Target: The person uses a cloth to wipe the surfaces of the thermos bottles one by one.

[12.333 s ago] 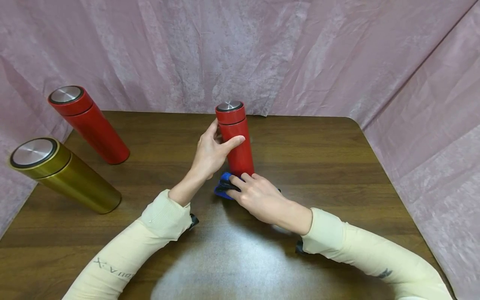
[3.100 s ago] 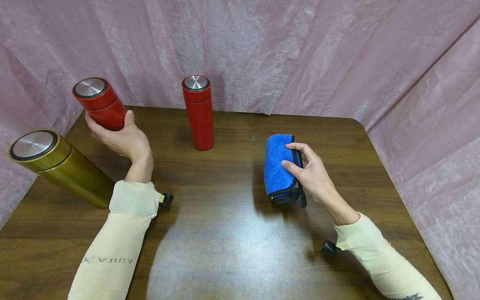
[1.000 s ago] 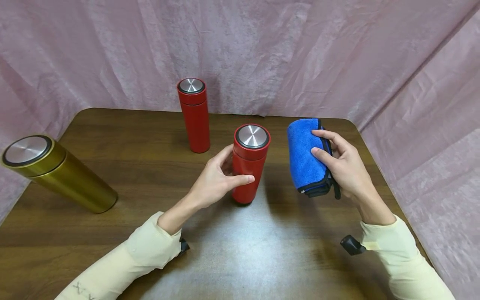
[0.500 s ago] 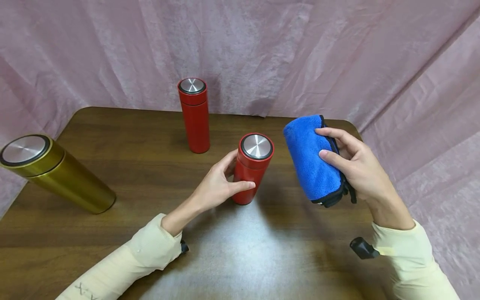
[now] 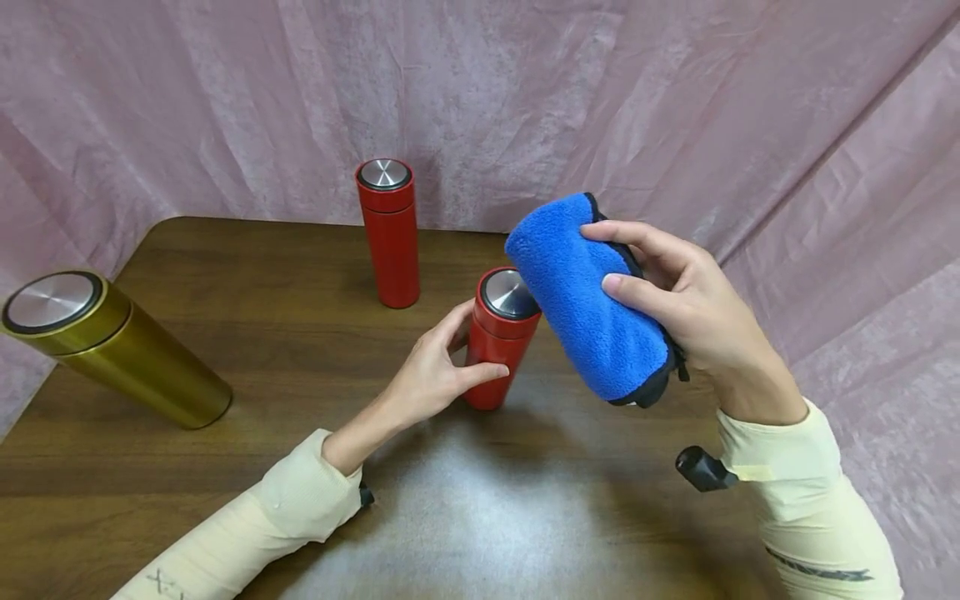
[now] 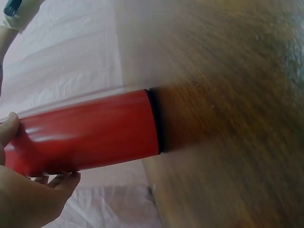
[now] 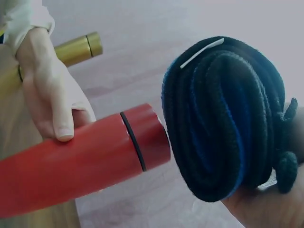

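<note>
My left hand (image 5: 429, 375) grips a red thermos bottle (image 5: 495, 337) around its body, thumb across the front. The bottle stands upright on the table, and its dark base rim meets the wood in the left wrist view. A folded blue towel (image 5: 581, 304) with black edging hangs in the air, held by my right hand (image 5: 697, 312) between thumb and fingers. It covers the right edge of the bottle's silver lid (image 5: 507, 293) in the head view. The right wrist view puts the towel's rolled end right beside the lid; whether they touch, I cannot tell.
A second red thermos bottle (image 5: 393, 250) stands upright at the back of the wooden table (image 5: 285, 333). On the left stands a larger gold thermos bottle (image 5: 142, 358). Pink curtains (image 5: 480, 108) hang behind the table and along its sides.
The first red bottle, earlier held mid-table, now stands at the back. My left hand has brought the other red bottle from the left. Over the last half second the towel moved left and up.
</note>
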### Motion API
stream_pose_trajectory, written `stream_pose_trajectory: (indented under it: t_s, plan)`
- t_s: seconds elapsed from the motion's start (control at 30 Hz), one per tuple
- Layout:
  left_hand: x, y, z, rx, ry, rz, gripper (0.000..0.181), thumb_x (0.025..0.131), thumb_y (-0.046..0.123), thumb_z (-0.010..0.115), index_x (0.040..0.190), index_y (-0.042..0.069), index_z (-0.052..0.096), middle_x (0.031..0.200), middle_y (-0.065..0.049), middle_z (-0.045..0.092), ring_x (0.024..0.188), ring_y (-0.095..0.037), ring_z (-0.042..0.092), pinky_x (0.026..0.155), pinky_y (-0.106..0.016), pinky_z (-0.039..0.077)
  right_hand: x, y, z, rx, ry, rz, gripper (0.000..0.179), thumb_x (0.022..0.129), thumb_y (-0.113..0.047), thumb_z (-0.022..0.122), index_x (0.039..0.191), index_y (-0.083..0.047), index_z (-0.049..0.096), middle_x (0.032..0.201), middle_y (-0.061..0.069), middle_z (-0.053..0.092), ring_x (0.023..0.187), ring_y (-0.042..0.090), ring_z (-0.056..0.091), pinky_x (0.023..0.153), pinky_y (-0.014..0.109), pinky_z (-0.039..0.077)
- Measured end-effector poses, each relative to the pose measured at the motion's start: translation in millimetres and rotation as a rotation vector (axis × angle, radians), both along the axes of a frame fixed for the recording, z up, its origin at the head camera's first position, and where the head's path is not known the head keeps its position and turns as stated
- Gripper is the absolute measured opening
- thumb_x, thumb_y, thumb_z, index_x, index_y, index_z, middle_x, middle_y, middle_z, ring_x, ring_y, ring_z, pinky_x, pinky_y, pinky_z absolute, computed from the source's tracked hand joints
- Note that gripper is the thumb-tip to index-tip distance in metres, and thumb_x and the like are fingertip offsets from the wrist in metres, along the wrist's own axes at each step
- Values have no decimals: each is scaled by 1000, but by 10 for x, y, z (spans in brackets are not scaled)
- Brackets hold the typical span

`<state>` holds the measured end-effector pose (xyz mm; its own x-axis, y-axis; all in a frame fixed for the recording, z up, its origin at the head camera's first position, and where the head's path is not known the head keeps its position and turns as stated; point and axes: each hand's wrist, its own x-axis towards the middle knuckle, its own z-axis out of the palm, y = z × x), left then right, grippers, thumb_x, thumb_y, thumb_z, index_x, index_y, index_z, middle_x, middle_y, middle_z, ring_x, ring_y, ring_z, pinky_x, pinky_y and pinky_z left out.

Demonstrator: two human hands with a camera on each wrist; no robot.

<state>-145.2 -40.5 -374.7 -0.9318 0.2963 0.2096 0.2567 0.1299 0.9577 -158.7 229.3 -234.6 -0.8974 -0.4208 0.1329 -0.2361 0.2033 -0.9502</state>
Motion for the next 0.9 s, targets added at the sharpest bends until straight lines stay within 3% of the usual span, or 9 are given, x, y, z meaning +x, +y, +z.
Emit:
stream_pose_trajectory:
  t_s: [0.17, 0.27, 0.4, 0.6, 0.9]
  plan:
    - [4, 0, 14, -33, 21, 11, 80, 84, 8, 87, 152, 4, 45, 143, -11, 59, 131, -27, 58, 110, -41, 47, -163, -103, 92, 244, 26, 47, 41, 103, -22, 66, 144, -23, 63, 144, 9, 57, 114, 33, 62, 87, 35, 59]
    - [4, 6, 14, -38, 29, 8, 80, 84, 7, 87, 152, 3, 45, 143, -11, 59, 130, -26, 59, 110, -40, 47, -221, -77, 142, 329, -33, 74, 42, 102, -24, 66, 145, -24, 63, 145, 11, 55, 111, 33, 64, 84, 37, 60]
    - [8, 12, 17, -38, 33, 3, 80, 84, 7, 87, 152, 3, 45, 143, -11, 59, 130, -26, 59, 110, -39, 47, -217, 4, 173, 366, -82, 98, 44, 103, -22, 66, 147, -21, 61, 142, 17, 56, 105, 35, 66, 81, 37, 61]
    - [19, 13, 28, -41, 32, 12, 80, 84, 6, 87, 152, 2, 45, 142, -12, 59, 129, -26, 60, 110, -39, 47, -132, 95, 162, 387, -48, 114, 42, 102, -18, 65, 144, -18, 63, 127, 20, 65, 95, 28, 68, 76, 34, 61]
    - [24, 15, 37, -42, 22, 13, 80, 84, 5, 86, 152, 1, 44, 142, -14, 59, 129, -30, 60, 110, -42, 47, 21, 100, 191, 391, 64, 219, 38, 103, -12, 63, 139, -23, 67, 135, 6, 64, 105, 28, 66, 80, 35, 61]
